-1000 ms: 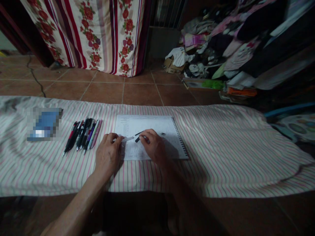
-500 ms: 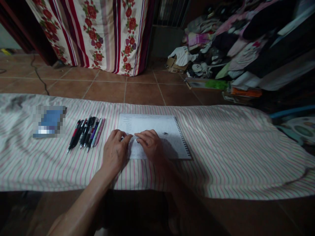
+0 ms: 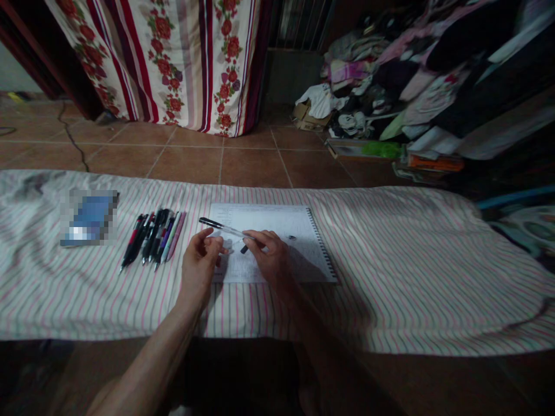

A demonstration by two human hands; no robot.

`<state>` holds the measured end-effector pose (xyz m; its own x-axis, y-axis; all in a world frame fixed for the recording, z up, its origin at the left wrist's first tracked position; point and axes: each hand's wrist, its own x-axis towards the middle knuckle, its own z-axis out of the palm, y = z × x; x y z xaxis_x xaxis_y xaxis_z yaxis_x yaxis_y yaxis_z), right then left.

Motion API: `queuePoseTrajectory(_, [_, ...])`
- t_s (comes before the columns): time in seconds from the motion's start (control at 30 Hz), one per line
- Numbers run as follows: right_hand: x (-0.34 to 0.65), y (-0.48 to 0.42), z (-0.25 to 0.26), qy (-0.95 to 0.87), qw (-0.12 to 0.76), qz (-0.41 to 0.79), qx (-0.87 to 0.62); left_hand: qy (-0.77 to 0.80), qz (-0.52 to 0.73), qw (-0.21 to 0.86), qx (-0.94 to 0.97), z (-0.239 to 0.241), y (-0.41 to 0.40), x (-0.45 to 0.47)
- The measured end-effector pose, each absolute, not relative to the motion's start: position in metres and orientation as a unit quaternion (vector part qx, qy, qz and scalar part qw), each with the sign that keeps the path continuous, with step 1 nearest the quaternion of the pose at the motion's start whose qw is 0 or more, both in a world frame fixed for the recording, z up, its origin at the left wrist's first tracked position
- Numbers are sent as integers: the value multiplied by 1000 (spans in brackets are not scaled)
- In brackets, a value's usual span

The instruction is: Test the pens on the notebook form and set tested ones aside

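Note:
A spiral notebook [image 3: 299, 222] lies open on a pink-striped cloth [image 3: 390, 277]. My right hand [image 3: 271, 260] rests on the page, closed on a clear pen [image 3: 223, 229] whose black end points left and up. A short black piece [image 3: 244, 249], perhaps a cap, pokes out under its fingers. My left hand [image 3: 200, 266] sits at the notebook's left edge, thumb and fingers curled together just below the pen's barrel. What they pinch, if anything, is hidden. A small dark bit [image 3: 291, 237] lies on the page to the right.
A row of several pens [image 3: 151, 240] lies left of the notebook, and a blurred blue item [image 3: 89, 218] sits further left. Beyond the cloth are brown floor tiles [image 3: 247, 164], a floral curtain [image 3: 182, 58] and a pile of clothes [image 3: 381, 86] at the right.
Both hands met low over the page half a second ago. The pen has since come up in my right hand, pointing left, and my left hand has drawn back slightly.

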<state>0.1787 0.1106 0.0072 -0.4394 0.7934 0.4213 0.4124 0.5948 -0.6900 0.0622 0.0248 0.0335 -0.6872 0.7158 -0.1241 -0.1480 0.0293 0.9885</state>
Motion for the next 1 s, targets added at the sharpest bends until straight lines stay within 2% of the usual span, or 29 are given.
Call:
queuePoseTrajectory(0.07, [177,110,9,-820,375,249,-355,585,684,406,155,35,28,64])
queuePoseTrajectory(0.17, [172,109,10,-830,383,248,-321,535,705,451,111,39,30,65])
queuePoseTrajectory(0.33, [167,106,12,-848,356,275,-281,495,728,474,-1,42,29,56])
queuePoseTrajectory(0.43, [168,108,13,-832,365,278,-313,487,728,481,-45,45,27,45])
queuePoseTrajectory(0.63, [177,123,8,-790,362,232,-437,487,729,476,-70,49,24,36])
queuePoseTrajectory(1.0, [183,128,-4,-830,296,167,-442,479,724,489,-90,46,25,34])
